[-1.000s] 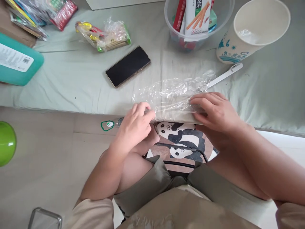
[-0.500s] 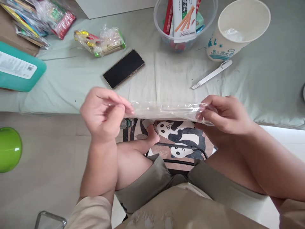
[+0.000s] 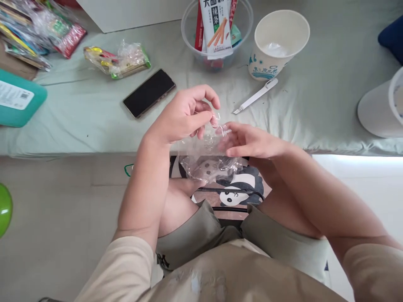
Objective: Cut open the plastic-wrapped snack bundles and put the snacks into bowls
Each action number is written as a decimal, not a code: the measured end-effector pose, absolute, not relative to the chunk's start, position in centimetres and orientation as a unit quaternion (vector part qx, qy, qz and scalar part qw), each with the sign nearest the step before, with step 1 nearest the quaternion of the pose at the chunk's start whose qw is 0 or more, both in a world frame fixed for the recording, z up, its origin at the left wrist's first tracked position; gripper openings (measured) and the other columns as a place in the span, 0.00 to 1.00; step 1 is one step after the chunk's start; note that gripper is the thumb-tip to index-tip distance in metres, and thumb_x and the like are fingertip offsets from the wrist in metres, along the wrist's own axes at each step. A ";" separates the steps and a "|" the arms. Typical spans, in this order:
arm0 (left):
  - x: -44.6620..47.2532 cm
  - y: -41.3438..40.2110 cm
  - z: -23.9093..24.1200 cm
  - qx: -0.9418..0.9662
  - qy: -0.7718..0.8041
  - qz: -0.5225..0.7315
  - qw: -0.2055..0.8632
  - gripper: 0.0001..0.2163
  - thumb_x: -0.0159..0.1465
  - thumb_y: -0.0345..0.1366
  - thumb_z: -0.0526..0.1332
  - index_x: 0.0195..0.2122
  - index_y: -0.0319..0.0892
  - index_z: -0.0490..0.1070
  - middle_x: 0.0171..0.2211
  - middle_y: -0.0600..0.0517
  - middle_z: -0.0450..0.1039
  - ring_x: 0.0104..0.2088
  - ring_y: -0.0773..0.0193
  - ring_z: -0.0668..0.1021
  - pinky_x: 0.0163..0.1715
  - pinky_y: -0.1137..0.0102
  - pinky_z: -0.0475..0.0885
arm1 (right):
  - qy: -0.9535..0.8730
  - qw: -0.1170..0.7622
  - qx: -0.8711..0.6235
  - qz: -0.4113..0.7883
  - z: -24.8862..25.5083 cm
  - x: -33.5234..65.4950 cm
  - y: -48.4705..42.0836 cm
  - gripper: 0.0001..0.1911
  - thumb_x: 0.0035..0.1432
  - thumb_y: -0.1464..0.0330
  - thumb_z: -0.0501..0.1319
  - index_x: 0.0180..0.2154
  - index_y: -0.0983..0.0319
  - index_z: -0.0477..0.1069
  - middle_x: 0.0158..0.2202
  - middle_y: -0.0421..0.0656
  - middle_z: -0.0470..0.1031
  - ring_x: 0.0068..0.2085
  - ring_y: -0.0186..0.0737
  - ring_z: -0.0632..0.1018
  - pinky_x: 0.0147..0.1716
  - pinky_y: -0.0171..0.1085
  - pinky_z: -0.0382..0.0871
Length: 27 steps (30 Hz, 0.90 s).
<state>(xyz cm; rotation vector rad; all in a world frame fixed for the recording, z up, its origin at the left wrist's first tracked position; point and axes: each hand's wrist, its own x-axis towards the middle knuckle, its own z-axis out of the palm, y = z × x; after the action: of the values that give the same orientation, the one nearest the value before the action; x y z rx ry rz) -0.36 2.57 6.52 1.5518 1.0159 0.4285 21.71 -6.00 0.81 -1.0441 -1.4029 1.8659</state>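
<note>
A crumpled clear plastic bag (image 3: 209, 163) hangs in front of me, over the edge of the cloth-covered surface. My left hand (image 3: 192, 115) pinches the bag's upper part between thumb and curled fingers. Lower and to the right, my right hand (image 3: 248, 140) has its thumb and fingers around the bag's side, some fingertips seen through the film. The two hands are close together. Just beyond them lie a white utility knife (image 3: 256, 96), its blade tip toward my hands, and a black phone (image 3: 149, 93).
A clear tub (image 3: 185, 31) holds snack packets (image 3: 217, 31). Beside it stands a paper bucket (image 3: 264, 63) with clear plastic inside. Wrapped packets (image 3: 118, 61) and a teal container (image 3: 31, 111) lie left. A white container (image 3: 376, 109) stands right. Below is a panda-print surface (image 3: 234, 195).
My hands have come together from wide apart. The plastic, stretched flat between them before, is now bunched and hanging. My left hand has moved right and farther away; the view has shifted right.
</note>
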 end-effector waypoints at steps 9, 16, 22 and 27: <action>-1.4 2.9 1.2 0.481 0.450 0.271 0.702 0.34 0.67 0.70 0.49 0.47 0.42 0.76 0.52 0.38 0.82 0.57 0.47 0.83 0.48 0.61 0.80 | -0.407 0.426 -0.497 0.637 0.8 21.8 -5.6 0.17 0.53 0.58 0.74 0.30 0.57 0.69 0.19 0.34 0.67 0.20 0.31 0.68 0.20 0.33 0.62; 0.5 0.7 0.3 0.448 0.448 0.163 0.756 0.12 0.61 0.45 0.70 0.39 0.43 0.78 0.35 0.46 0.85 0.36 0.55 0.87 0.36 0.65 0.81 | -0.352 0.444 -0.583 0.582 0.2 21.5 -4.8 0.10 0.58 0.62 0.68 0.34 0.55 0.68 0.20 0.34 0.66 0.19 0.34 0.68 0.19 0.36 0.68; -0.1 1.4 0.5 0.521 0.477 0.170 0.687 0.12 0.68 0.40 0.62 0.50 0.43 0.78 0.27 0.52 0.82 0.25 0.63 0.83 0.22 0.73 0.70 | -0.468 0.397 -0.643 0.458 -0.4 22.0 -4.8 0.16 0.63 0.64 0.62 0.53 0.55 0.75 0.28 0.39 0.79 0.22 0.37 0.75 0.24 0.38 0.74; -0.4 1.8 -0.4 0.552 0.468 0.190 0.663 0.16 0.68 0.40 0.63 0.55 0.46 0.77 0.30 0.52 0.83 0.26 0.62 0.84 0.23 0.73 0.71 | -0.588 0.429 -0.602 0.329 -1.5 22.0 -4.5 0.21 0.72 0.59 0.53 0.62 0.50 0.71 0.63 0.47 0.76 0.52 0.46 0.84 0.47 0.46 0.82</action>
<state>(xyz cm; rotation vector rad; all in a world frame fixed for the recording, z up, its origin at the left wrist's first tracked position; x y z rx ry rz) -0.43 1.80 -0.35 1.2488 1.0589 0.4292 22.02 -4.52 -1.46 -1.5032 -1.4679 0.8213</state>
